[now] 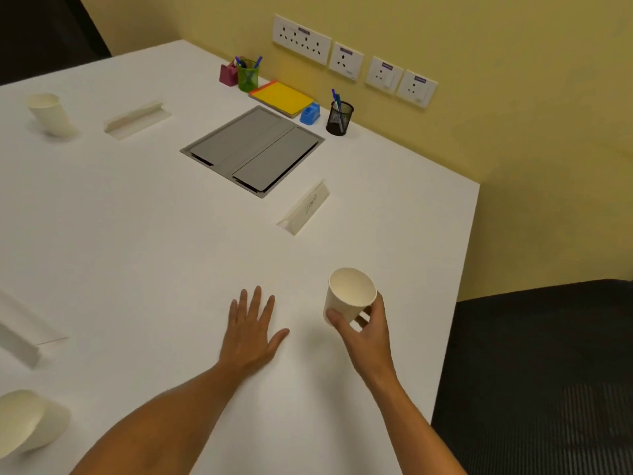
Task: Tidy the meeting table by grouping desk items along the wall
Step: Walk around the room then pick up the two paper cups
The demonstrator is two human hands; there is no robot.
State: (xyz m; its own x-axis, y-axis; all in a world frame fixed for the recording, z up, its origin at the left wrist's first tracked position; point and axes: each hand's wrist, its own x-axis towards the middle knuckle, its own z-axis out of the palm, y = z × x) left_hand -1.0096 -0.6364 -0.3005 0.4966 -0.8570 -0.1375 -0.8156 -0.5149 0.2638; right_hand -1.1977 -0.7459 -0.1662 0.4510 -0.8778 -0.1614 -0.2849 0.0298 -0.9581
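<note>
Right now my right hand [363,323] grips the tilted white paper cup [349,296], left hand [251,329] flat and empty on the desk [137,234]; squeezing harder could crush it.

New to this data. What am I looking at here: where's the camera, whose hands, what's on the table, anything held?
There is no robot here. One wide-angle camera sits on a person's head and looks down at their two bare hands, so you see what they see.

The left hand lies flat and open on the white meeting table. The right hand grips a white paper cup, empty and tilted.

Along the yellow wall stand a green translucent pen holder, a magenta box, a yellow notepad, a small blue dispenser and a black mesh pen cup.

Set into the table is a grey cable hatch. Two more paper cups and folded white name cards are spread about.
</note>
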